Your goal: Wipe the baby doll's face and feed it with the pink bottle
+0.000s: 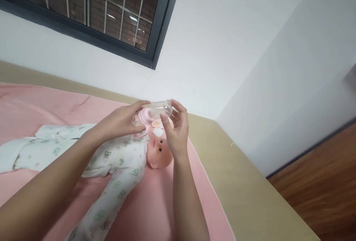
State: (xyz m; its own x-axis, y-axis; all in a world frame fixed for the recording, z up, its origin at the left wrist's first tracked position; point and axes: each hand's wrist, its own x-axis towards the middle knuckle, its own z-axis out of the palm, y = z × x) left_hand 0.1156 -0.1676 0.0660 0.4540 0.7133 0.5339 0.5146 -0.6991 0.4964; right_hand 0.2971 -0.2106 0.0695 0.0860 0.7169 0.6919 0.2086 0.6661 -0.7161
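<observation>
My left hand (128, 119) is closed around a baby bottle with a pink collar (145, 116). The bottle lies sideways in the air above a doll's chest and head. My right hand (178, 122) grips a clear bottle cap (161, 110) between thumb and fingers, at the collar's end. Whether the cap touches the collar, I cannot tell. Below, the baby doll (159, 152) lies on its back in white clothes with green prints (122, 163). My right wrist hides part of its head. A small white and orange item (158, 124) shows beside the doll's head, partly covered.
A pink sheet (144, 204) lies under the doll on a beige tabletop (230, 166). The white wall (211, 48) rises behind it, with a dark-framed barred window (155, 40) at upper left. Brown wood (322, 181) stands at the right.
</observation>
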